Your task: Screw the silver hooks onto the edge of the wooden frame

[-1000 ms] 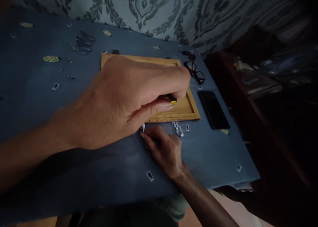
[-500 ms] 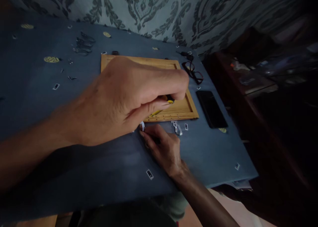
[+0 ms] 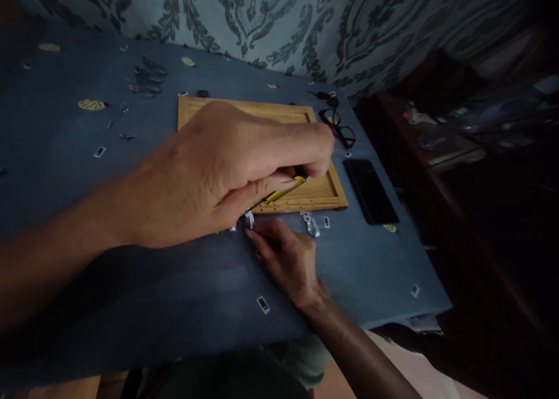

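Note:
My left hand (image 3: 231, 166) is closed around a yellow and black screwdriver (image 3: 286, 190), slanting down to the near edge of a shallow wooden frame (image 3: 334, 184). The screwdriver's tip meets a small silver metal hook (image 3: 249, 220) at that edge. Thumb and fingers of my right hand (image 3: 286, 256) pinch close to this hook's lower end, so the hand is closed. Farther right, a second metal hook (image 3: 310, 224) hangs from the same edge. Small dark holes run along the near rail. My left hand hides much of the frame.
Right of the frame lie a black phone (image 3: 371, 191) and folded eyeglasses (image 3: 338, 127). Several dark metal hooks (image 3: 146, 81) and a few small screws (image 3: 127, 137) rest on the blue patterned cloth (image 3: 174, 311) at left. A patterned curtain (image 3: 262, 20) stands behind.
My left hand has shifted very slightly, so more of the screwdriver's yellow handle and its shaft show. My right hand stays at the hook.

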A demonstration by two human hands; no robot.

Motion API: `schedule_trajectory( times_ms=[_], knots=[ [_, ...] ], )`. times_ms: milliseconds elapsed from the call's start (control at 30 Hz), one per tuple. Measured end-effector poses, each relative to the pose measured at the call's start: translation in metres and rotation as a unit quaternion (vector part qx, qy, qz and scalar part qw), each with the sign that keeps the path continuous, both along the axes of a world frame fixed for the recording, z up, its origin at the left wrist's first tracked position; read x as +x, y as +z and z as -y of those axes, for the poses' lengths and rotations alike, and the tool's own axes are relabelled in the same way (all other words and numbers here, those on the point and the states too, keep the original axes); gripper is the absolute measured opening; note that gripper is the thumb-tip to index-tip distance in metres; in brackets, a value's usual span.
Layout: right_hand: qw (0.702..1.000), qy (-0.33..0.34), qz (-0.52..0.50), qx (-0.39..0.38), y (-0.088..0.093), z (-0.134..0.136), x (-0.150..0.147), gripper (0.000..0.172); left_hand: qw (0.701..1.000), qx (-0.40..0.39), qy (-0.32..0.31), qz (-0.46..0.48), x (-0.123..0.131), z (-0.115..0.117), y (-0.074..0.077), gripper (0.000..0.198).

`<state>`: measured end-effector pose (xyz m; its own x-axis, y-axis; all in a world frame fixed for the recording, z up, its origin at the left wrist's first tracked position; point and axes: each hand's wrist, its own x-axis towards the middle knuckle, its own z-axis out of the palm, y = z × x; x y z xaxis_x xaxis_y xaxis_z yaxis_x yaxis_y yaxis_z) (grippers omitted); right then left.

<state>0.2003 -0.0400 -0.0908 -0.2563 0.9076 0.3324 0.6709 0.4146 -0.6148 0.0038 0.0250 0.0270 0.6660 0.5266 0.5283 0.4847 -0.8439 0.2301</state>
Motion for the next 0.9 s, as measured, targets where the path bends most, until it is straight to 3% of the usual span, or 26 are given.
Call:
schedule_trajectory(
  times_ms=[300, 600, 800, 900],
  knots=[
    [1.000, -0.003, -0.001, -0.013, 0.000, 0.000, 0.001, 0.015, 0.997, -0.008, -0.072, 0.020, 0.002, -0.005, 0.002, 0.019],
    [1.000, 0.001, -0.006, -0.002, 0.002, -0.001, 0.000, 0.013, 0.993, 0.021, -0.111, 0.037, 0.005, -0.009, -0.006, 0.013],
    [1.000, 0.000, -0.008, -0.005, 0.001, -0.001, 0.000, 0.015, 0.995, 0.037, -0.035, 0.082, 0.010, -0.004, -0.007, 0.004],
    [1.000, 0.000, -0.012, -0.007, 0.000, 0.000, 0.000, 0.017, 0.995, 0.058, -0.013, 0.086, 0.011, -0.003, -0.007, 0.016]
  ],
)
